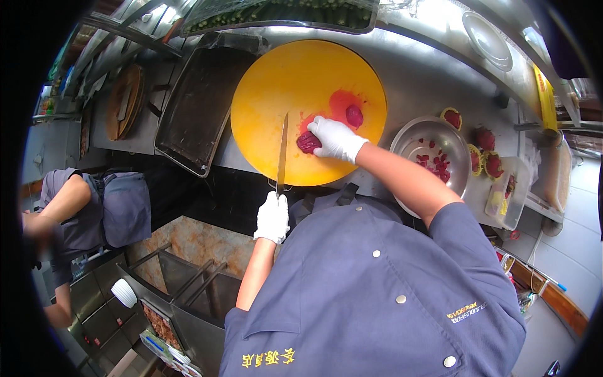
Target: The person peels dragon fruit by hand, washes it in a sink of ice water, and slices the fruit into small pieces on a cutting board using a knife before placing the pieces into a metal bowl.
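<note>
My left hand [272, 218], in a white glove, grips the handle of a long kitchen knife [282, 155] at the near edge of a round yellow cutting board [271, 75]. The blade points away from me across the board. My gloved right hand [335, 140] holds a peeled piece of red dragon fruit [308, 142] on the board, just right of the blade. Beyond that hand lies another peeled dragon fruit piece [354, 116] beside a red juice stain. Under my right forearm stands a steel bowl [403, 136] with diced red fruit [440, 165] inside.
Right of the bowl are several unpeeled dragon fruits [485, 138], some in yellow foam nets, and a clear plastic container [517, 202] with scraps. A dark tray [200, 94] lies left of the board. Green vegetables [292, 16] fill a tray behind it. Another person [125, 207] is at far left.
</note>
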A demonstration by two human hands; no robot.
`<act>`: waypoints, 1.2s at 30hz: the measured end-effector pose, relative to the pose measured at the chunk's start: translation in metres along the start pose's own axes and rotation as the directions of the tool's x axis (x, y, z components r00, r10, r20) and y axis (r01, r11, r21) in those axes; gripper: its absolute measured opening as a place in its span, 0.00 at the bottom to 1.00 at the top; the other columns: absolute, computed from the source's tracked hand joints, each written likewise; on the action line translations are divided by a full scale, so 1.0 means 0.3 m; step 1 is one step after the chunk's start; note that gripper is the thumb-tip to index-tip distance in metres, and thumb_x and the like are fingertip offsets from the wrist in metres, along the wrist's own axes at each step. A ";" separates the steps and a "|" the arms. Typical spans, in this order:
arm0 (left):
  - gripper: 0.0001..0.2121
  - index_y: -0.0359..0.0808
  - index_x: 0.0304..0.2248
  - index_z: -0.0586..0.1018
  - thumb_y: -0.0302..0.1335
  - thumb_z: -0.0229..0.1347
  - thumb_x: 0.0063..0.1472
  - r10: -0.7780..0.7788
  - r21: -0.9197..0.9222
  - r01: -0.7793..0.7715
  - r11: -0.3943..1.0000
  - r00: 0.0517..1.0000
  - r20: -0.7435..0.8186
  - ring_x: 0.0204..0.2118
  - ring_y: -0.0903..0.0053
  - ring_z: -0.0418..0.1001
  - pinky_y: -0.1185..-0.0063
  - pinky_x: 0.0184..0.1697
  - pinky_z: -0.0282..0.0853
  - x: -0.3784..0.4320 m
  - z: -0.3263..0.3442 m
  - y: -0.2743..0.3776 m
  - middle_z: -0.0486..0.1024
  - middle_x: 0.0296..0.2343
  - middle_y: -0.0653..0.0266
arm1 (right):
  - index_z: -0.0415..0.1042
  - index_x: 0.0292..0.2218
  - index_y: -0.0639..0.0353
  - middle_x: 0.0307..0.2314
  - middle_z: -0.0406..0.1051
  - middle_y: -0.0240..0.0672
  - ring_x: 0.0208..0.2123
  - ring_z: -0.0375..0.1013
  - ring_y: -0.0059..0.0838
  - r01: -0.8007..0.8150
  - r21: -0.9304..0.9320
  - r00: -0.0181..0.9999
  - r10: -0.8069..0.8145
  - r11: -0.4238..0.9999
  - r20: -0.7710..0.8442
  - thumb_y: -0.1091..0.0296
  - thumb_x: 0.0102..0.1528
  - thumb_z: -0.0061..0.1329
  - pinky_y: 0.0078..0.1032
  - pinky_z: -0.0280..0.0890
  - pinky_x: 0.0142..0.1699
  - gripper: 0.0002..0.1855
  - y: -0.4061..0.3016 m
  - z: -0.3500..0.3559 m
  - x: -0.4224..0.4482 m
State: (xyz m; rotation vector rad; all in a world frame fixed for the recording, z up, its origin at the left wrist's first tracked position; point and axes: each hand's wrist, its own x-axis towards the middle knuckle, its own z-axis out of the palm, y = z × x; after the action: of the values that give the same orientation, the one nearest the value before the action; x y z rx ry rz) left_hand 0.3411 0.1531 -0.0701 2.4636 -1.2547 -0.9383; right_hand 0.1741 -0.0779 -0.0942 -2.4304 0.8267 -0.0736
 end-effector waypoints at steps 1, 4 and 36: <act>0.14 0.33 0.36 0.70 0.38 0.46 0.66 0.005 0.002 -0.005 1.000 1.000 0.002 0.34 0.46 0.74 0.58 0.36 0.69 0.001 0.003 0.001 0.76 0.30 0.42 | 0.67 0.38 0.64 0.37 0.67 0.51 0.39 0.71 0.51 -0.085 0.060 0.996 0.087 0.995 -0.032 0.63 0.43 0.59 0.38 0.68 0.45 0.23 -0.019 0.016 -0.006; 0.13 0.33 0.36 0.70 0.37 0.44 0.66 0.070 0.086 -0.072 0.994 0.997 0.020 0.33 0.44 0.74 0.56 0.37 0.69 0.011 0.025 -0.008 0.76 0.29 0.42 | 0.67 0.38 0.67 0.35 0.67 0.54 0.39 0.70 0.53 -0.177 0.155 0.972 0.198 0.972 -0.130 0.65 0.47 0.59 0.39 0.67 0.46 0.21 -0.080 0.048 -0.021; 0.12 0.37 0.33 0.69 0.38 0.46 0.66 0.306 0.277 -0.314 0.908 0.949 0.073 0.25 0.49 0.73 0.57 0.29 0.69 0.070 0.080 -0.007 0.75 0.21 0.47 | 0.70 0.39 0.69 0.31 0.70 0.52 0.37 0.72 0.49 -0.236 0.361 0.915 0.331 0.902 -0.230 0.71 0.49 0.53 0.38 0.67 0.44 0.15 -0.043 0.078 -0.247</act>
State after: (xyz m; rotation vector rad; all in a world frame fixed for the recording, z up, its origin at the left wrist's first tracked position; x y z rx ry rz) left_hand 0.3363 0.1398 -0.0989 2.3485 -1.8407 -0.7536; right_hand 0.1266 -0.0153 -0.0978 -1.9889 1.1925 -0.4262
